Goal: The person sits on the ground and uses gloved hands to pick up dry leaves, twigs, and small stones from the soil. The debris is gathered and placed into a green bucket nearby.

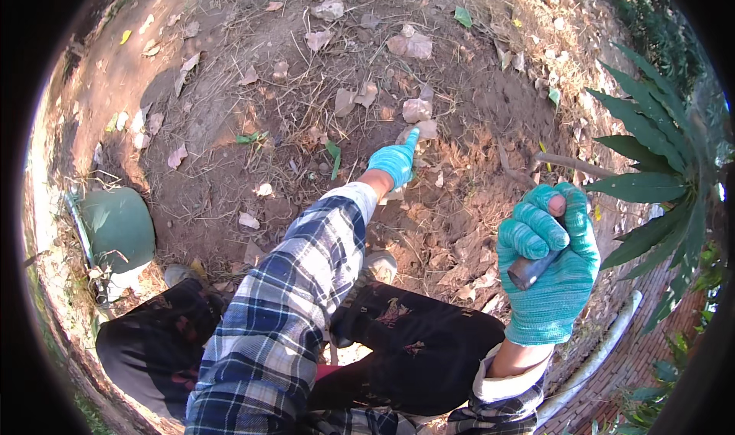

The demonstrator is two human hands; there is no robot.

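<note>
My left hand (393, 162), in a turquoise knit glove, reaches down towards the soil. Its index finger points at a dry tan leaf (426, 129); whether it touches the leaf is unclear. The other fingers and the palm are turned away from view. Another curled brown leaf (417, 110) lies just beyond the fingertip. On the right, my right hand (548, 262), gloved alike with a bare fingertip showing, is closed round a tool handle (529, 271). A hollow, dark metal-looking end juts from the fist; the tool's other end is hidden.
Dry leaves and straw are scattered over the bare soil (212, 130). A green container (118, 228) stands at the left. A leafy plant (649, 185) leans in from the right beside a branch (574, 164). Farther down lie a whitish pole (597, 354) and brick paving (643, 349).
</note>
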